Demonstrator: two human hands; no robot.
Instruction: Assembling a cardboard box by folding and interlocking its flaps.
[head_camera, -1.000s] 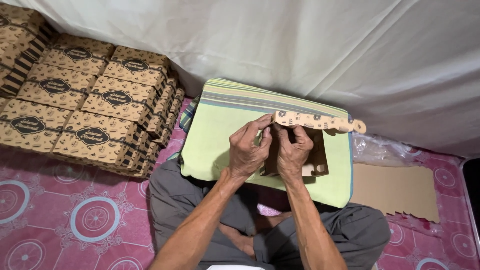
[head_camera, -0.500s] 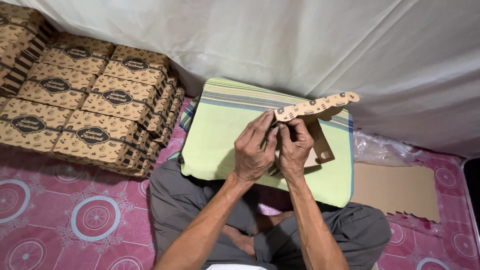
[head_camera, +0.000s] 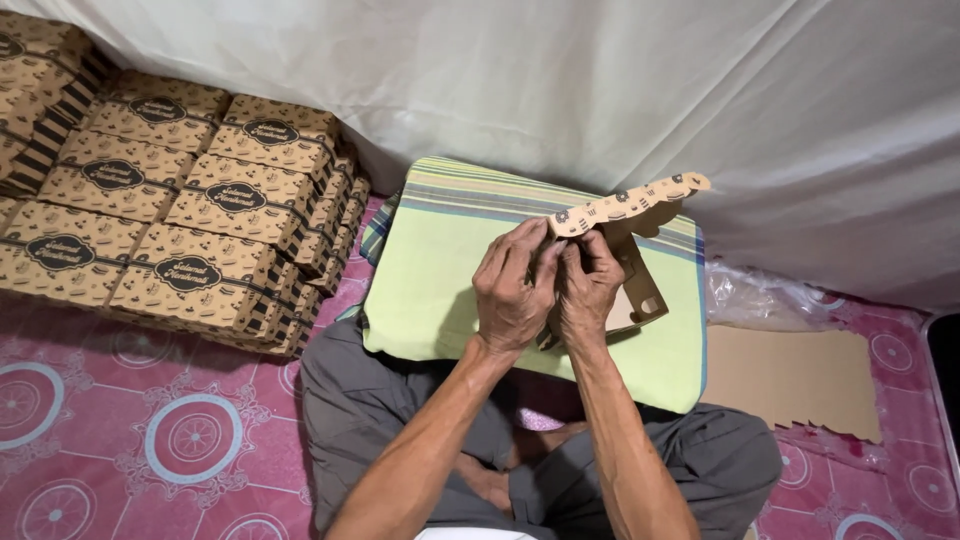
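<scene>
A brown cardboard box blank (head_camera: 628, 205) with a scalloped, patterned edge is held up over a light green striped cushion (head_camera: 440, 270) on my lap. My left hand (head_camera: 512, 290) grips the blank's near left corner. My right hand (head_camera: 588, 285) presses against it from the right, fingers curled around the same fold. Both hands touch each other. The lower part of the blank (head_camera: 640, 300) hangs behind my right hand, partly hidden.
Several finished brown boxes with dark oval labels (head_camera: 190, 230) are stacked at the left. A flat sheet of cardboard blanks (head_camera: 790, 375) lies at the right beside a clear plastic bag (head_camera: 760, 295). A white cloth (head_camera: 560, 80) hangs behind. The floor mat (head_camera: 130, 440) is pink with circles.
The scalloped edge of the blank has tilted up at its right end and risen. Both hands have shifted slightly while working the fold.
</scene>
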